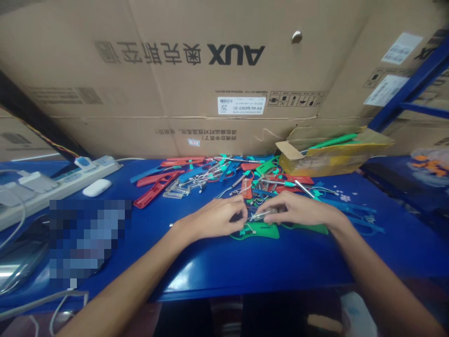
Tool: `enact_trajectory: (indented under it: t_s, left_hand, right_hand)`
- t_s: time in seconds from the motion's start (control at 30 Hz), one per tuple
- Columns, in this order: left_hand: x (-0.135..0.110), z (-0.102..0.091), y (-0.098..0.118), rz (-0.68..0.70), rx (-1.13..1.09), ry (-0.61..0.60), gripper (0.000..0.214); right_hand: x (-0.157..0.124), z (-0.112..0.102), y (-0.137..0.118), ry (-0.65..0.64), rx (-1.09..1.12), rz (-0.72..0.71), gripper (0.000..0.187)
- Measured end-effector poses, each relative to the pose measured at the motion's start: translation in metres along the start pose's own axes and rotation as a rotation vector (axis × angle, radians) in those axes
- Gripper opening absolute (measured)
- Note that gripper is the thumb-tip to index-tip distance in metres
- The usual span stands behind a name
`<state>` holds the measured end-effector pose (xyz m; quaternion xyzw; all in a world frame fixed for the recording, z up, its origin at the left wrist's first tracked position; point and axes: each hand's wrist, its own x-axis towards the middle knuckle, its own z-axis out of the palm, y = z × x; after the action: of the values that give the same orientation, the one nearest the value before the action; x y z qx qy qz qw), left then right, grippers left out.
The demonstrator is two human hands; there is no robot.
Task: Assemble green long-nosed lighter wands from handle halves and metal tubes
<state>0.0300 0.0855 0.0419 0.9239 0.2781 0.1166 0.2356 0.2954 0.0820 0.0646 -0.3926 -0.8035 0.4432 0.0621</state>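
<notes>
My left hand [215, 217] and my right hand [296, 209] meet over the middle of the blue table [217, 267]. Both pinch a small metal part [260, 216] between their fingertips, fingers closed. Just beneath the hands lies a green plastic handle piece [261, 230], with another green piece [312, 228] under my right wrist. Behind the hands spreads a heap of red, blue and green plastic handle pieces and metal blades [217, 175].
An open yellow-brown cardboard box [326, 157] with green parts stands at the back right. A white power strip [59, 185] and a white earbud case [97, 187] lie at the left. Large cardboard cartons [217, 70] wall off the back. A blue rack post [407, 91] rises at right.
</notes>
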Motion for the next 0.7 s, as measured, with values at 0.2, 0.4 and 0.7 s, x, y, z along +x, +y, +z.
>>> enact_trajectory:
  t_s: [0.2, 0.4, 0.7]
  left_hand:
    - [-0.0002, -0.0004, 0.0009, -0.005, -0.002, -0.003, 0.018]
    - [-0.0005, -0.0001, 0.0005, 0.003, -0.004, 0.006, 0.017]
    - [-0.0006, 0.0007, -0.0012, 0.008, -0.019, 0.005, 0.016]
  right_hand:
    - [-0.0002, 0.0000, 0.0008, -0.001, 0.000, 0.014, 0.049]
    - [0.0005, -0.0001, 0.0019, -0.010, 0.001, 0.000, 0.049]
    - [0.0005, 0.0005, 0.0002, -0.010, -0.002, -0.004, 0.052]
